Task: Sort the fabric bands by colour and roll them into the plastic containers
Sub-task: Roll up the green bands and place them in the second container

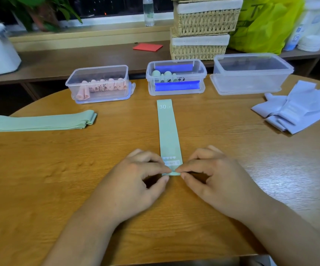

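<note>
Nearest, both hands sit on the wooden tabletop (59, 169) at the close end of a single pale green band (167, 131). The left hand (136, 177) has its grip closed on that end, thumb and forefinger pinching the left corner. The right hand (216, 177) pinches the right corner the same way, its other fingers curled. Between the two pinches the band's end is turned over into a small fold. The rest of the band lies flat and straight, running away from the person, with "30 LB" printed at its far end.

To the left lies a flat stack of green bands (40, 122); at the right edge, a loose heap of pale lilac bands (299, 110).

Beyond the band stand three clear plastic containers in a row. The left container (117, 70) holds pink rolls (101, 86). The middle container (176, 63), with blue clips, holds green rolls (164, 75) and is just past the band's far end. The right container (251, 73) is the largest.

Behind them, on a bench, are stacked wicker baskets (203, 27), a red sheet (147, 47) and a yellow-green bag (260, 22)
</note>
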Motion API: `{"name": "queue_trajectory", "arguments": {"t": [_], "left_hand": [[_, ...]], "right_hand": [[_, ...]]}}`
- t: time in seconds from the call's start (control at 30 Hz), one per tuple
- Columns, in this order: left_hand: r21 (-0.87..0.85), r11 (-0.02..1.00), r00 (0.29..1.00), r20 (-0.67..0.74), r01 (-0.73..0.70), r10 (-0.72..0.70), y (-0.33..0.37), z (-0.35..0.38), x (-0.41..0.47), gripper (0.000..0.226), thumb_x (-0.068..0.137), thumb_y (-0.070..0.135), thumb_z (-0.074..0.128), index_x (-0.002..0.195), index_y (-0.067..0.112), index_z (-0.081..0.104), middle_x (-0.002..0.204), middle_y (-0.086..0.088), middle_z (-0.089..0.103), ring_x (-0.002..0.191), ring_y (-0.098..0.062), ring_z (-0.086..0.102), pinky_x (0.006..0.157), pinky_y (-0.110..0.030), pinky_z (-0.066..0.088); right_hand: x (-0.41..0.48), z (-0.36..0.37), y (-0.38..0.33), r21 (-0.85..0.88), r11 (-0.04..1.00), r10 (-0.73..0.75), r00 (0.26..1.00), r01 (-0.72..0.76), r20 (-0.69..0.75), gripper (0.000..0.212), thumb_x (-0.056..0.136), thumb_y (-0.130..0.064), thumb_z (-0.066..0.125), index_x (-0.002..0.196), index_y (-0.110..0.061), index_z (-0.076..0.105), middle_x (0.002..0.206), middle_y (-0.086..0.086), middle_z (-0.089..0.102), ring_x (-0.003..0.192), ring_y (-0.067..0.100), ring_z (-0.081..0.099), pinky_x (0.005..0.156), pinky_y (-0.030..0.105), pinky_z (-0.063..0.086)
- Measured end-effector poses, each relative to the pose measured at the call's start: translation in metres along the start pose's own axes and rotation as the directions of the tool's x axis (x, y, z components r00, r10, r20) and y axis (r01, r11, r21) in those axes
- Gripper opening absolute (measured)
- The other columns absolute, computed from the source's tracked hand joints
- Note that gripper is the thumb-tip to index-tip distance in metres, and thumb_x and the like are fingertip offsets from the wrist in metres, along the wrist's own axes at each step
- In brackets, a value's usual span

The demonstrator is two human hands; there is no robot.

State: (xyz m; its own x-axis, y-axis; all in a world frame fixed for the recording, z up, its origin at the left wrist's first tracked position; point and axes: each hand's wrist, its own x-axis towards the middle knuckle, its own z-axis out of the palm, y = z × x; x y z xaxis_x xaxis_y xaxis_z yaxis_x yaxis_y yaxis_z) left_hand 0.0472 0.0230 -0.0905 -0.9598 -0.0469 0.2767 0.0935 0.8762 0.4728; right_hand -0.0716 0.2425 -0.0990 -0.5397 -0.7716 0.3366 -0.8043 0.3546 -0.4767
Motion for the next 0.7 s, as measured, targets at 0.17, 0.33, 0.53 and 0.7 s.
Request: {"name": "queue_trajectory", "arguments": {"t": [0.17,0.33,0.53,0.7], "left_hand": [[0.106,0.994,1.0,-0.006,0.013,-0.012,0.0061,0.0016,-0.0023,0.041,0.099,0.056,0.053,0.126,0.037,0.076,0.123,0.026,0.063,0.12,0.0,0.052,0.094,-0.031,0.054],[0.16,0.987,0.999,0.036,0.024,-0.03,0.0079,0.0027,-0.0019,0.051,0.098,0.062,0.047,0.137,0.038,0.07,0.132,0.023,0.06,0.125,-0.002,0.05,0.102,-0.033,0.052],[0.193,0.98,0.997,0.054,0.05,-0.061,0.0096,0.0024,0.0005,0.059,0.096,0.066,0.042,0.143,0.037,0.065,0.14,0.023,0.056,0.131,0.0,0.045,0.108,-0.03,0.048],[0.1,0.991,0.995,0.032,0.092,-0.096,0.0079,0.0018,0.0031,0.054,0.099,0.057,0.055,0.149,0.037,0.054,0.14,0.027,0.052,0.131,0.004,0.043,0.112,-0.027,0.043]], "right_hand": [[-0.0001,0.0014,-0.0037,-0.146,0.989,-0.031,1.0,0.03,-0.004,0.027,0.103,-0.042,0.058,0.122,-0.04,0.077,0.107,-0.023,0.059,0.1,0.006,0.05,0.082,0.035,0.052],[0.0001,-0.0018,-0.0078,-0.141,0.987,-0.082,0.997,0.08,-0.009,0.028,0.1,-0.023,0.065,0.123,-0.035,0.075,0.12,-0.022,0.059,0.109,0.005,0.051,0.091,0.031,0.049],[0.0002,-0.001,-0.0058,-0.149,0.985,-0.083,0.995,0.089,0.048,0.034,0.098,-0.022,0.055,0.124,-0.035,0.074,0.121,-0.025,0.062,0.114,0.003,0.052,0.096,0.025,0.041],[0.0016,0.002,-0.0048,-0.14,0.99,-0.025,0.999,0.03,0.041,0.042,0.099,-0.018,0.057,0.135,-0.036,0.067,0.13,-0.025,0.061,0.118,0.002,0.05,0.098,0.034,0.051]]}}
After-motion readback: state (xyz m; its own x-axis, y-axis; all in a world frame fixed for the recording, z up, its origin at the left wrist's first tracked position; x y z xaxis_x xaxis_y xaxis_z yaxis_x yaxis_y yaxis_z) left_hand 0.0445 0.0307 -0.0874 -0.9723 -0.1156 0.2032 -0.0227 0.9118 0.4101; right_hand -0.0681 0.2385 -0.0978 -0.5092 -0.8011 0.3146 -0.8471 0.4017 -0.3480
